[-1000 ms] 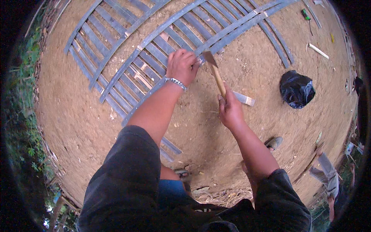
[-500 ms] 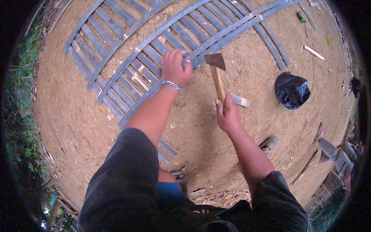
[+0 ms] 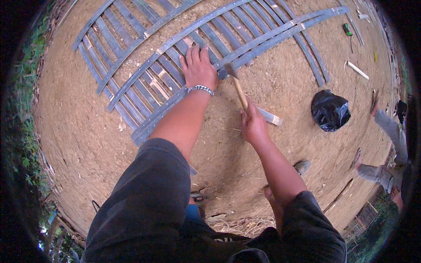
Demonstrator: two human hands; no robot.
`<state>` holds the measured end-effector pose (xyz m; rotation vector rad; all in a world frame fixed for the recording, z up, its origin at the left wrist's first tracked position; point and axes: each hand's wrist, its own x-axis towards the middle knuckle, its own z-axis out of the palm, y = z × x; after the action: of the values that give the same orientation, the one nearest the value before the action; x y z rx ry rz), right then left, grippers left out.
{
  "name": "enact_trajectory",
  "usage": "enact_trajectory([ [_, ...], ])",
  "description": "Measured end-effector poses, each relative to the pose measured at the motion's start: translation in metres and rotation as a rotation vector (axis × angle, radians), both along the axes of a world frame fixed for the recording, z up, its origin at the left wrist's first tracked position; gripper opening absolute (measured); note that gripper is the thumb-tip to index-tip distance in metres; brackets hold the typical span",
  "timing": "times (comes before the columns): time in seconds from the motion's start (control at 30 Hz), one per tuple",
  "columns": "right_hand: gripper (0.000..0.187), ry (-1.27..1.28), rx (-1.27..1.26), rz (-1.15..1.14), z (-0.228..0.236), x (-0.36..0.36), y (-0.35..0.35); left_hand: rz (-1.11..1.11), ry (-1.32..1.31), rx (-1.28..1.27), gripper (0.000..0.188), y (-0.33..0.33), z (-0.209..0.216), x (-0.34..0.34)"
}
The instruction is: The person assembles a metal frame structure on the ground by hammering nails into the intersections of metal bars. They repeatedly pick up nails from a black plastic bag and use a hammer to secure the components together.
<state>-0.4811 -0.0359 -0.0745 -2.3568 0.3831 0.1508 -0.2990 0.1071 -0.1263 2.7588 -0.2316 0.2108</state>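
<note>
Across the upper left of the frame, a slatted panel [image 3: 226, 33] lies on the bare brown ground [image 3: 289, 105], with a second slatted panel [image 3: 145, 34] beyond it toward the corner. Two narrow strips [image 3: 309, 55] reach out from the panel's edge at upper right. Farther right lie a pale stick [image 3: 358, 70] and a small green object [image 3: 347, 29]; below the stick sits a crumpled black plastic bag [image 3: 330, 111], well apart from both hands. Another person's legs in grey trousers [image 3: 392, 131] show at the right rim, and foliage [image 3: 24, 131] lines the left. A loose slat [image 3: 270, 117] pokes out beside the right hand [image 3: 254, 125], which covers part of it, while the left forearm [image 3: 180, 118] hides a stretch of the panel's lower rail. The left hand [image 3: 200, 70], wearing a chain bracelet [image 3: 201, 89], is palm down over that rail near upper centre, fingers spread apart; its thumb cannot be made out. The right hand's fingers are wrapped around the wooden handle of a hatchet [image 3: 239, 90], tilted up and leftward, its blurred head near the rail; contact there cannot be told.
</note>
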Motion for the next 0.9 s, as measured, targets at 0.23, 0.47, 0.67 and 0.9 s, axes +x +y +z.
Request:
enact_trajectory([
  [0.23, 0.051, -0.267, 0.092, -0.012, 0.018, -0.002, 0.000, -0.004, 0.028, -0.002, 0.047, 0.001, 0.003, -0.001],
  [0.47, 0.057, -0.072, 0.006, -0.036, 0.031, 0.002, 0.009, -0.009, 0.045, 0.010, 0.046, 0.002, 0.001, 0.000],
  [0.67, 0.067, 0.205, -0.069, 0.091, 0.009, 0.007, -0.005, -0.005, 0.034, 0.024, 0.045, 0.005, 0.000, 0.003],
  [0.9, 0.059, -0.170, 0.036, 0.139, 0.009, -0.008, -0.016, -0.007, 0.035, 0.001, 0.043, 0.004, 0.004, 0.000],
])
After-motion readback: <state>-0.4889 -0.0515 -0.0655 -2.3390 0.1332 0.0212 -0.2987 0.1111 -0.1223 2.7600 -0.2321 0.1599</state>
